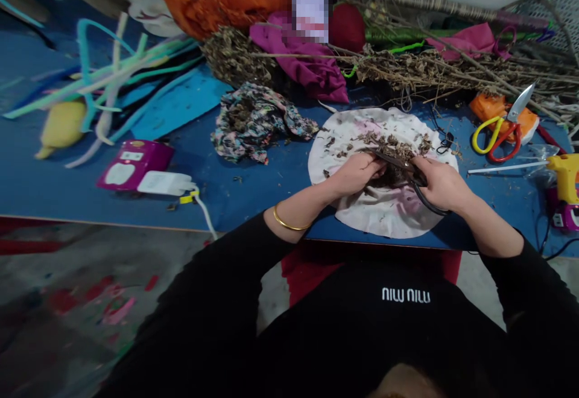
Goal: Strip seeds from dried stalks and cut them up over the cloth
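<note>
Over a round white cloth [384, 220] with pink stains, my right hand [441, 184] grips dark scissors [432, 206] by their black handles. The blades point left, toward my left hand [359, 175]. My left hand is closed, its fingers curled around dried plant material at the blades; the fingertips are partly hidden. A pile of crumbled dried leaves [395, 145] lies on the cloth beyond and between both hands, with loose bits scattered around it.
On the blue table [266, 187] lie a flowered cloth [253, 123], red-and-yellow-handled scissors [502, 129], a purple box [136, 166] and a yellow glue gun [567, 175]. Dried branches [429, 69] and coloured fabrics line the back. Foam-like strips [108, 84] lie left.
</note>
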Demonstrator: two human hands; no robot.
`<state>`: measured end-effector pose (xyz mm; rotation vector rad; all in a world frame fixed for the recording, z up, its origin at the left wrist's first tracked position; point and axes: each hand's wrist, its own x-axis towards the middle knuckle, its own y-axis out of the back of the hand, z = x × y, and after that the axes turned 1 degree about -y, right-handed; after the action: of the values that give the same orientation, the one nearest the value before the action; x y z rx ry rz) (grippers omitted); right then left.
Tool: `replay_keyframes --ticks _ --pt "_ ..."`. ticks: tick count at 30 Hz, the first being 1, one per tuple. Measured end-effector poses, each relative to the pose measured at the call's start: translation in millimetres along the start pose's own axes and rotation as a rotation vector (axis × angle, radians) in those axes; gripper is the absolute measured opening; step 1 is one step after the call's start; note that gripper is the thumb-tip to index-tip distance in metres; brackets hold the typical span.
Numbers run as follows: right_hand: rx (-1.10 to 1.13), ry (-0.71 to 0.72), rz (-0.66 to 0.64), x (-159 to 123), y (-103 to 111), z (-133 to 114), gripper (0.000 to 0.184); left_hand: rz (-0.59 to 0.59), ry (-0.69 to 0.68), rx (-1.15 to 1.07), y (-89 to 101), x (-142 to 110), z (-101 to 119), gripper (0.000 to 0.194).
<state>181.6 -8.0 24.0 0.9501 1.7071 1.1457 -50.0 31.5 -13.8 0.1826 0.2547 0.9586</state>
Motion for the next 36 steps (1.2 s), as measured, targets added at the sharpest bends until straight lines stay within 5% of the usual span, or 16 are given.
replay_keyframes --ticks 11,22,31,36 --pt "-0.021 -0.035 0.018 3.8 -5.0 0.0 0.046 -0.009 0.091 -0.244 1.3 1.4 -1.3 0.029" --pt "-0.062 0.004 0.058 1.8 -3.6 -0.5 0.050 -0.071 0.028 -0.169 0.4 1.5 6.9 0.024" --pt "-0.068 -0.036 0.015 5.2 -3.4 -0.5 0.047 -0.044 0.130 -0.211 2.7 2.8 2.4 0.029" --pt "-0.093 -0.042 0.038 1.8 1.4 -7.0 0.053 -0.076 0.047 -0.119 -0.4 6.0 1.3 0.024"
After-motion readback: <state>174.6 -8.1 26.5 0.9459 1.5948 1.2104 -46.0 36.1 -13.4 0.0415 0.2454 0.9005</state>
